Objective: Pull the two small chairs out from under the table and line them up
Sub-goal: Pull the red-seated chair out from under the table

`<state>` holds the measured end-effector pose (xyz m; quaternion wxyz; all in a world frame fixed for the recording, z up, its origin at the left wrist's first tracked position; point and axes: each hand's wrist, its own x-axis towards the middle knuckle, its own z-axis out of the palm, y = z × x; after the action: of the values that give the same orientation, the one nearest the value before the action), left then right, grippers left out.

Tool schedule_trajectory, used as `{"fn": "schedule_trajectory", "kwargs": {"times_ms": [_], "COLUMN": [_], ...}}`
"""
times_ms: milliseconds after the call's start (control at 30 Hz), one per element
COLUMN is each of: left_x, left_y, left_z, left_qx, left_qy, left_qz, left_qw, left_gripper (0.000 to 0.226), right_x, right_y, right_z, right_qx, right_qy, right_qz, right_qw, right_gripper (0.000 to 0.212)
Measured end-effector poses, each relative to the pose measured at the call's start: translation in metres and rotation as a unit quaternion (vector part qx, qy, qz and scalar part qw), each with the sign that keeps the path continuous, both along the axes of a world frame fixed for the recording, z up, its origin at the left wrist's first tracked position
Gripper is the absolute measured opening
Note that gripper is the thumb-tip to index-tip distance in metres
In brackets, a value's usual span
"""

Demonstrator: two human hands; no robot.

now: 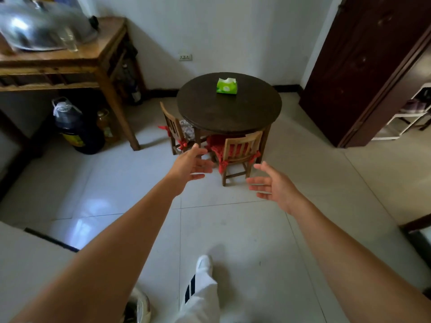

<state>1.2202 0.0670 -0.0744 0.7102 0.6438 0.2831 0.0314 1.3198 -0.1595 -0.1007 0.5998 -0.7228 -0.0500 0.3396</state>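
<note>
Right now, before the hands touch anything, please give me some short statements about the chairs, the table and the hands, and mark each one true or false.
1. Both hands, left hand and right hand, are open and hold nothing. True.
2. The near chair stands fully clear of the round table. False: its seat is still partly under the table edge.
3. A green tissue pack lies on the round table. True.
4. The second chair is at the right side of the table. False: it is at the left side.
5. The near chair has a red cushion. True.
</note>
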Motion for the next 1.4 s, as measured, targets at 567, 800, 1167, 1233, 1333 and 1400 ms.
{"fn": "schedule_trajectory", "kwargs": {"times_ms": [567, 800, 1167, 1233, 1333, 1400], "left_x": [0.187, 0.245, 0.386, 0.412, 0.445, 0.462], "left_y": [0.197, 0.202, 0.167, 0.161, 0.154, 0.150], "left_z": [-0.025, -0.063, -0.143, -0.159, -0.182, -0.201], "left_qx": [-0.046, -0.074, -0.115, -0.134, -0.174, -0.186], "left_qy": [0.033, 0.062, 0.132, 0.150, 0.159, 0.180], "left_qz": [0.036, 0.032, 0.062, 0.066, 0.098, 0.113], "left_qw": [0.998, 0.995, 0.983, 0.977, 0.967, 0.959], "left_gripper": [0.048, 0.048, 0.033, 0.033, 0.031, 0.024], "right_x": [0.193, 0.261, 0.405, 0.432, 0.465, 0.482], "right_y": [0.217, 0.231, 0.206, 0.202, 0.198, 0.195], "right_z": [-0.023, -0.061, -0.136, -0.150, -0.170, -0.188], "right_qx": [-0.033, -0.058, -0.097, -0.108, -0.125, -0.144], "right_qy": [0.037, 0.050, 0.111, 0.120, 0.129, 0.132], "right_qz": [0.009, -0.048, -0.098, -0.101, -0.107, -0.126], "right_qw": [0.999, 0.996, 0.984, 0.982, 0.978, 0.973], "right_gripper": [0.042, 0.052, 0.053, 0.053, 0.054, 0.051]}}
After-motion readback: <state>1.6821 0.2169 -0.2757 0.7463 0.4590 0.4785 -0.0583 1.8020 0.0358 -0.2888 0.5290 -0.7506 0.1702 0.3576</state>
